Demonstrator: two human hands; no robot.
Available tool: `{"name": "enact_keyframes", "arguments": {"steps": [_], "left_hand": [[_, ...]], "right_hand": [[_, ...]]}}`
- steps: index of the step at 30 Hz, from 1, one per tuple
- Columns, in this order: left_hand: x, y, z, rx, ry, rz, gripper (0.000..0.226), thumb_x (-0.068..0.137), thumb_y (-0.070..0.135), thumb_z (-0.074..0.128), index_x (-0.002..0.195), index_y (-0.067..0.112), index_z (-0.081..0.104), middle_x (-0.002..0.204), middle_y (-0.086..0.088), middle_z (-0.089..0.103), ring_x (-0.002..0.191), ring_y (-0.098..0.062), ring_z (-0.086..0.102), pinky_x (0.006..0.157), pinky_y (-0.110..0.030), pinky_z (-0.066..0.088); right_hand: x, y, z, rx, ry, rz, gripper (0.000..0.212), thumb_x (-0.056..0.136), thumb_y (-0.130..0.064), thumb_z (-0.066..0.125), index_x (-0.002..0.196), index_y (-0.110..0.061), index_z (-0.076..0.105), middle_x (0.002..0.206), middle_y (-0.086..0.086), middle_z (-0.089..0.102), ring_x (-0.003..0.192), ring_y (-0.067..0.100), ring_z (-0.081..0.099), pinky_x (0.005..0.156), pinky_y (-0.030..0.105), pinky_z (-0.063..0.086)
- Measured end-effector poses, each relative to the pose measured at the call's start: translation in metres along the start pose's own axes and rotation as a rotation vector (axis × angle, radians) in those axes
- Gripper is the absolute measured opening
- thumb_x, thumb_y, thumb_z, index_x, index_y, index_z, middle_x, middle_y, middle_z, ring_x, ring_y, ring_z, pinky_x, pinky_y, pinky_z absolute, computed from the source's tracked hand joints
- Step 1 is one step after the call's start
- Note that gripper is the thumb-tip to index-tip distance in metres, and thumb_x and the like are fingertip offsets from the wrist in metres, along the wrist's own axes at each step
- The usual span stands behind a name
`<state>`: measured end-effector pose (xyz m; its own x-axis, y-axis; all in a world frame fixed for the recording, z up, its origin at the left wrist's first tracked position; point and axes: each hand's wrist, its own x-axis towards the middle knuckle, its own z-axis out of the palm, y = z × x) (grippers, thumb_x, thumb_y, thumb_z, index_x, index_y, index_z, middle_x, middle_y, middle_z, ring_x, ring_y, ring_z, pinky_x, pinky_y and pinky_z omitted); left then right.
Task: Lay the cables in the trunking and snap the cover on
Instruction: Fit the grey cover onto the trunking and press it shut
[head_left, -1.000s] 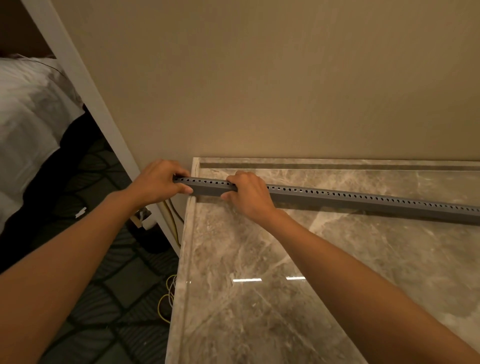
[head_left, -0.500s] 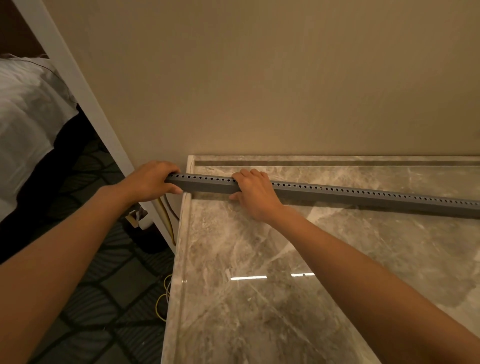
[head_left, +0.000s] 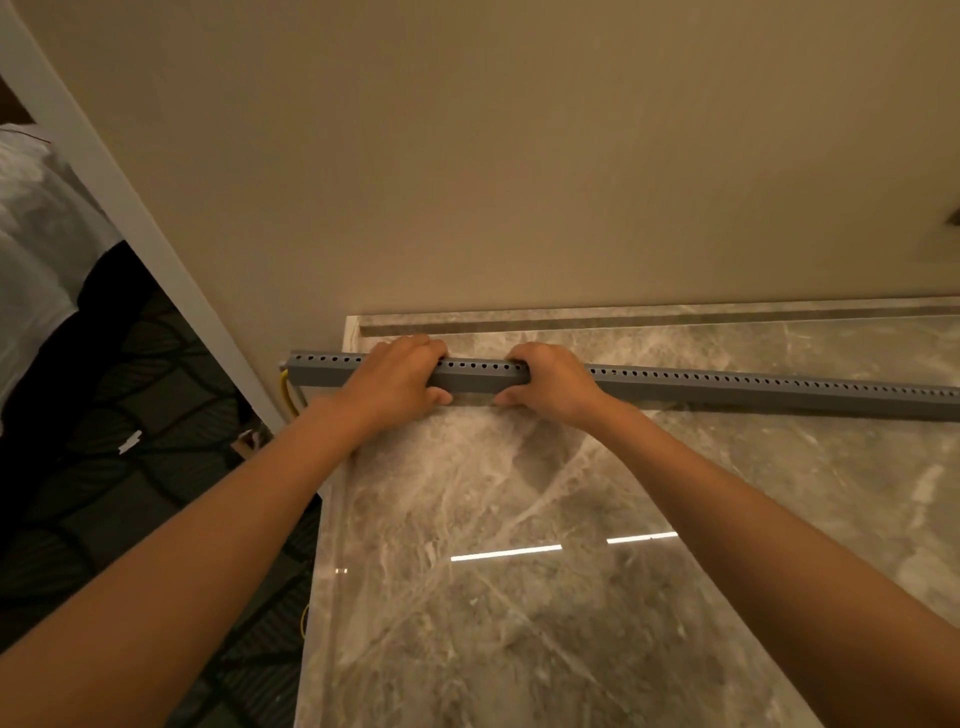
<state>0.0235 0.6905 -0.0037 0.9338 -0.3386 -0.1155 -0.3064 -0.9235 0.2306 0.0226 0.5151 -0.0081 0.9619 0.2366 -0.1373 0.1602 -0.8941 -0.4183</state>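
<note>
I see a long grey perforated trunking (head_left: 727, 388) lying left to right along the back of the marble tabletop (head_left: 519, 597), its left end overhanging the edge. My left hand (head_left: 392, 384) and right hand (head_left: 553, 382) both clasp it near that end, left nearest; a yellow cable (head_left: 284, 389) hangs below.

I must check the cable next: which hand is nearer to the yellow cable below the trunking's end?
Left. The left hand grips the trunking a little right of the yellow cable; the right hand grips it farther right.
</note>
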Motion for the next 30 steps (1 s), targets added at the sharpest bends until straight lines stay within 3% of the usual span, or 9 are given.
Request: {"name": "enact_keyframes", "arguments": {"steps": [3, 6, 14, 18, 23, 29, 30], "left_hand": [[0.011, 0.024, 0.007, -0.036, 0.014, -0.047, 0.033, 0.082, 0.032, 0.066, 0.102, 0.008, 0.057, 0.111, -0.012, 0.061, 0.102, -0.029, 0.056, 0.077, -0.033, 0.040], [0.016, 0.036, 0.013, -0.048, 0.027, -0.056, 0.028, 0.081, 0.025, 0.065, 0.099, 0.005, 0.057, 0.107, -0.015, 0.061, 0.098, -0.030, 0.057, 0.072, -0.031, 0.038], [0.020, 0.043, 0.016, 0.050, 0.014, -0.125, 0.025, 0.081, 0.020, 0.065, 0.102, 0.006, 0.059, 0.108, -0.015, 0.064, 0.100, -0.031, 0.059, 0.077, -0.036, 0.045], [0.019, 0.055, 0.018, 0.090, 0.038, -0.121, 0.023, 0.084, 0.014, 0.061, 0.106, 0.007, 0.058, 0.109, -0.015, 0.064, 0.101, -0.031, 0.058, 0.088, -0.039, 0.046], [0.028, 0.101, 0.034, 0.089, 0.123, 0.057, 0.029, 0.088, 0.004, 0.053, 0.116, 0.008, 0.052, 0.115, -0.013, 0.058, 0.105, -0.030, 0.053, 0.090, -0.038, 0.041], [0.046, 0.167, 0.058, 0.144, 0.250, 0.241, 0.042, 0.083, 0.000, 0.062, 0.124, 0.006, 0.052, 0.110, -0.016, 0.060, 0.097, -0.033, 0.059, 0.084, -0.042, 0.048], [0.049, 0.179, 0.061, 0.155, 0.235, 0.245, 0.045, 0.085, 0.000, 0.059, 0.128, 0.006, 0.048, 0.116, -0.016, 0.058, 0.102, -0.033, 0.058, 0.089, -0.042, 0.047]], "right_hand": [[-0.002, 0.006, -0.004, 0.023, -0.013, 0.002, 0.032, 0.078, -0.021, 0.070, 0.104, -0.005, 0.060, 0.101, 0.012, 0.060, 0.093, 0.025, 0.053, 0.075, 0.030, 0.034], [-0.003, 0.008, 0.003, -0.056, 0.029, -0.061, 0.031, 0.081, -0.020, 0.066, 0.106, -0.005, 0.057, 0.111, 0.014, 0.060, 0.103, 0.029, 0.052, 0.086, 0.036, 0.038], [-0.008, 0.023, 0.003, -0.147, 0.081, -0.126, 0.032, 0.083, -0.020, 0.063, 0.111, -0.007, 0.055, 0.112, 0.014, 0.063, 0.104, 0.031, 0.055, 0.090, 0.038, 0.039], [-0.032, 0.071, -0.009, -0.173, 0.148, -0.046, 0.037, 0.084, -0.022, 0.061, 0.117, -0.009, 0.052, 0.118, 0.011, 0.060, 0.110, 0.027, 0.051, 0.106, 0.038, 0.029], [-0.056, 0.135, -0.032, -0.178, 0.188, 0.080, 0.044, 0.083, -0.035, 0.061, 0.118, -0.011, 0.052, 0.118, 0.012, 0.059, 0.111, 0.029, 0.050, 0.108, 0.039, 0.025], [-0.064, 0.166, -0.037, -0.237, 0.183, -0.041, 0.046, 0.089, -0.026, 0.055, 0.128, -0.007, 0.042, 0.125, 0.015, 0.053, 0.116, 0.031, 0.045, 0.107, 0.034, 0.024], [-0.068, 0.177, -0.040, -0.236, 0.195, -0.047, 0.047, 0.089, -0.025, 0.055, 0.130, -0.007, 0.041, 0.128, 0.015, 0.052, 0.118, 0.031, 0.045, 0.108, 0.035, 0.024]]}}
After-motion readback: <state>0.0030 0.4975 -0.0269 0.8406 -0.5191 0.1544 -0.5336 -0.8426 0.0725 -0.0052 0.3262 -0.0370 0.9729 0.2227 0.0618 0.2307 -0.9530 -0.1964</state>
